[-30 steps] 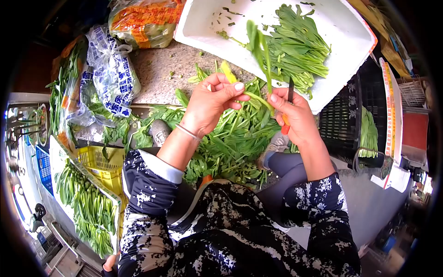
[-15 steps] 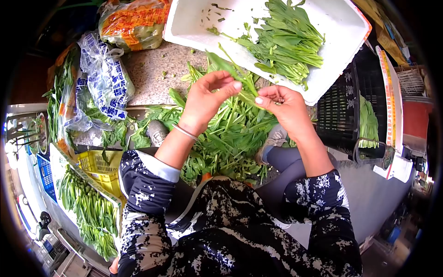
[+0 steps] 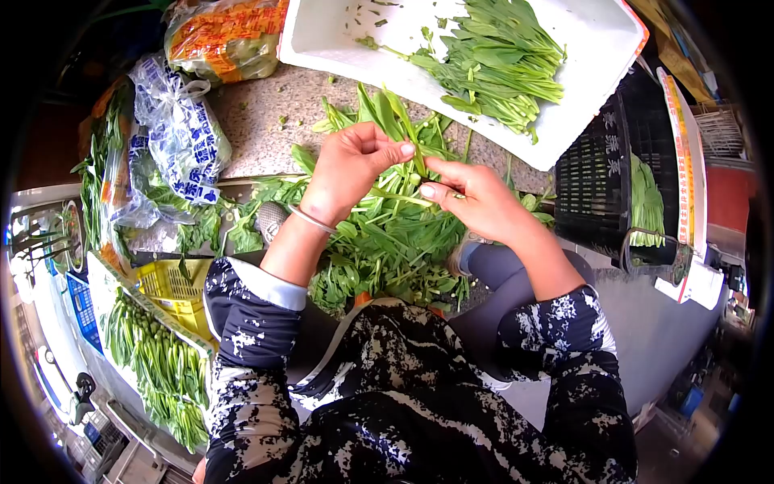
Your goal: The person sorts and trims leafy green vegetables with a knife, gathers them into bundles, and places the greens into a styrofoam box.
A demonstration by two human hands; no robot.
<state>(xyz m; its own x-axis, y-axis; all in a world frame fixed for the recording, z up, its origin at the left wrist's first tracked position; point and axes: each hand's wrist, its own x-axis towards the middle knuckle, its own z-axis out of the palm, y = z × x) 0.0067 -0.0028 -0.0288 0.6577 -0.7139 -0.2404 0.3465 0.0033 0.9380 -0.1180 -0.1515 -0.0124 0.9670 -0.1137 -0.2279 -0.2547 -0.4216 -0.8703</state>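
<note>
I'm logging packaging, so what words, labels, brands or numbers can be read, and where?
Black plastic crate: white characters, last "菜", others too blurred.
Clear plastic bag with blue characters: too blurred.
Clear plastic bag with orange characters: too blurred.
Orange-yellow strip: too small.

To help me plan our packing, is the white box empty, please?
No, a pile of leafy greens lies inside the white box.

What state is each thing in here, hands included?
Left hand: pinching a leafy stem
Right hand: fingertips close to the stem, grip unclear
White box: open, partly filled with greens
Blue-printed bag: filled, top gathered
Orange-printed bag: filled
Black crate: open, greens inside
Yellow crate: open, partly hidden
Loose greens: heaped between the feet
</note>
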